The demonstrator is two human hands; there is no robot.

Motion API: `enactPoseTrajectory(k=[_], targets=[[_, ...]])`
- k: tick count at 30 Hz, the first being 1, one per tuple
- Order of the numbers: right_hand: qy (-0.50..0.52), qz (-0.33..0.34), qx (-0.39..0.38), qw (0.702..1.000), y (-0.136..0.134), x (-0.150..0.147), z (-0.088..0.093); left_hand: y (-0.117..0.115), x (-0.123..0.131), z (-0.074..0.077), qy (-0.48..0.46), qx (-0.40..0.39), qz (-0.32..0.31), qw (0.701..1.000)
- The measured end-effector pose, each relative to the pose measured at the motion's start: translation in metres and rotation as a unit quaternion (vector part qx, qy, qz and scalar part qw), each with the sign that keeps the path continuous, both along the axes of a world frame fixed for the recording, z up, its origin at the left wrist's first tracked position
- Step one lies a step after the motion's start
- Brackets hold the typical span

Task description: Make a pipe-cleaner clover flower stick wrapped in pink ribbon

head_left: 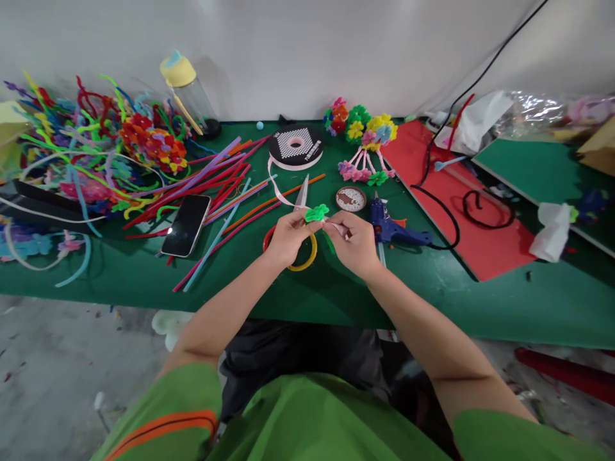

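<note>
The left hand [287, 235] and the right hand [354, 242] meet over the green table [120, 275], straight toward the person from the black ribbon spool with its checkered face [295, 146]. Between them sits a small green fuzzy pipe-cleaner flower [317, 212]. The left thumb and forefinger pinch it from its left side, and the other fingers are curled in. The right fingers are bunched together, pinching the end of a thin pink ribbon [277, 187] just under the flower (this ribbon loops down from the spool).

A silver scissor blade [302, 190] stands up between the spool and the left hand; whether that hand grips it cannot be told. Yellow and red plastic rings [307, 259] lie flat below the hands.

Right of the spool and nearer the person rest a round patterned tin lid [350, 199] and a blue glue gun [391, 228]. A bunch of finished multicoloured pipe-cleaner flowers [365, 131] lies just right of the spool. Left of the spool, long loose pipe-cleaner stems [225, 182] fan out, and a black smartphone [186, 225] lies face up beside them. A clear bottle with a yellow cap [185, 83] stands farther left by the wall.
</note>
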State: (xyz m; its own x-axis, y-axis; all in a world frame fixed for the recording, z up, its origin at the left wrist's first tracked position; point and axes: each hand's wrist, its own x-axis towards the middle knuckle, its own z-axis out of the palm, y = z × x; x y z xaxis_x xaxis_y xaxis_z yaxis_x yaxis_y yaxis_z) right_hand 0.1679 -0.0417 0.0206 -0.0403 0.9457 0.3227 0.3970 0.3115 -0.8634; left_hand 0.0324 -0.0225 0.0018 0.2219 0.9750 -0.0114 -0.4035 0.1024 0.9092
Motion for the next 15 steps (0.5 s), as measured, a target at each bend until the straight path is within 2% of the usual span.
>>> enactPoseTrajectory(k=[7,13,15], targets=[[-0.045,0.0,0.049,0.998,-0.0015,0.0009,0.0011,-0.0022,-0.0015,0.0009,0.08,0.103,0.018,0.991],[-0.055,0.021,0.017,0.998,-0.0013,-0.0009,-0.0002,-0.0033,-0.0009,-0.0022,0.108,0.122,0.01,0.986],[-0.068,0.003,0.017,0.998,-0.0001,-0.0001,-0.0002,-0.0014,-0.0011,-0.0058,0.105,0.11,0.015,0.988]])
